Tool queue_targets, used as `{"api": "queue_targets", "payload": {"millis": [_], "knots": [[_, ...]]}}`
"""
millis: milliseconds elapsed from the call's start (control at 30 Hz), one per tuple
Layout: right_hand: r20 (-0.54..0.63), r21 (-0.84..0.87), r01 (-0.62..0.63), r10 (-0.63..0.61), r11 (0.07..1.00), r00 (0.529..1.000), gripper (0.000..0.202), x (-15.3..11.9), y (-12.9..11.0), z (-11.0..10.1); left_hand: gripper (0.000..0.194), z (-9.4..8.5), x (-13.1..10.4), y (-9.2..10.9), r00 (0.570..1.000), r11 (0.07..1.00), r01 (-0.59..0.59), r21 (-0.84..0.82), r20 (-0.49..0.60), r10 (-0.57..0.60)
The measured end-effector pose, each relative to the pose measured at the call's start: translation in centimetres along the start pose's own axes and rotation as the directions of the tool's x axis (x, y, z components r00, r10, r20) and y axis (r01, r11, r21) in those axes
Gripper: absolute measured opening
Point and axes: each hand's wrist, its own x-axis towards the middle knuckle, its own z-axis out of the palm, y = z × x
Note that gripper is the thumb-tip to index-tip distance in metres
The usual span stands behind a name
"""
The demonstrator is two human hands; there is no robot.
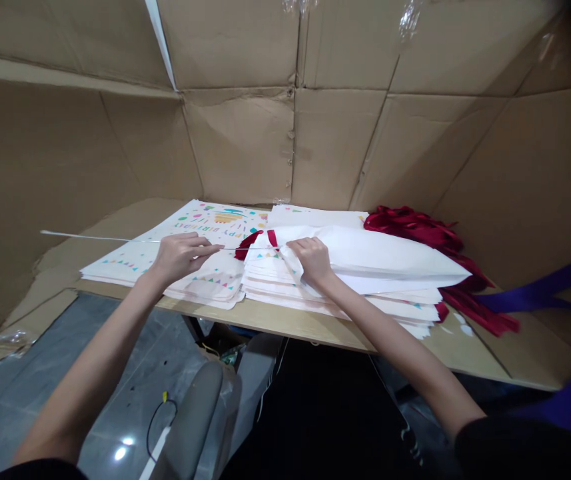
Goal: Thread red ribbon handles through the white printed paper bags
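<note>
The left hand [180,257] pinches a long, thin white rod [95,237] between thumb and fingertips; the rod points out to the left past the hand and, on its right, reaches the small strips of dark red ribbon [248,245] at the left end of a large white paper or cloth sheet [380,250]; the right hand [312,259] pinches the folded left edge of that sheet, its fingers closed together; whether it also grips the rod's end, I cannot tell. The sheet lies on top of an uneven stack of white printed sheets [390,308]; just left of this is a flatter pile of white sheets with colourful birthday print [205,230], the left hand above it; to the right, a tangled heap of dark red satin ribbon [415,227] spills toward a purple ribbon [555,283]; all the sheets rest on a pale wooden table [285,325], with brown cardboard panels [245,140] standing along its far side.
</note>
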Motion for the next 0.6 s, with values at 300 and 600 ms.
{"api": "queue_targets", "payload": {"millis": [300, 600], "knots": [[-0.021, 0.144, 0.05, -0.047, 0.988, 0.999, 0.036, 0.1, 0.2, -0.4, 0.03, 0.6, 0.6, 0.2, 0.998, 0.999, 0.019, -0.046, -0.055, -0.021], [-0.006, 0.087, 0.06, -0.06, 0.994, 0.998, 0.033, 0.7, -0.7, -0.2, 0.027, 1.6, 1.9, 2.2, 0.993, 0.997, 0.02, 0.073, -0.113, -0.012]]}}
